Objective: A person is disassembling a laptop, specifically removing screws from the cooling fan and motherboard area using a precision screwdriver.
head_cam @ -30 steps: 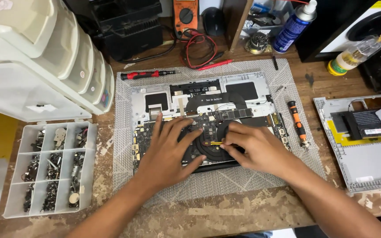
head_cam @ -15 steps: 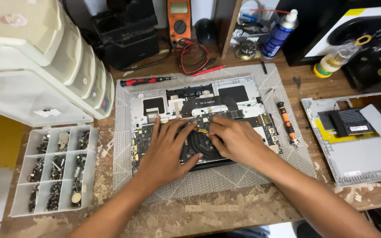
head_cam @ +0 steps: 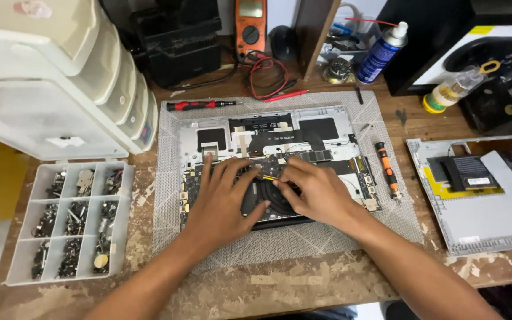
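Two hands are down on the opened laptop, which lies with its back cover off on a grey mesh mat in the middle of the surface. I see my left hand lying flat on the dark board, fingers spread apart, holding nothing. My right hand sits just beside it, over the round black fan. Its fingers are pinched together near a little yellow part, but I cannot tell if they truly grip it.

I think the job is partway done. The cover is off and the inside parts show. The fan and the board sit inside the shell. Nothing big has been lifted out of this laptop yet, as far as I can see.

Around it there is a lot of stuff. A red and black screwdriver lies on the mat's far edge. An orange screwdriver lies on the mat's right side, close to my right hand. A clear box of tiny screws sits near the left edge of the surface. White drawers stand in the far left corner. An orange meter with red wires is at the far edge, and a blue spray can stands near it. Another grey laptop part lies at the right edge.

My own hands hide much of the fan, so I cannot see what is under them.
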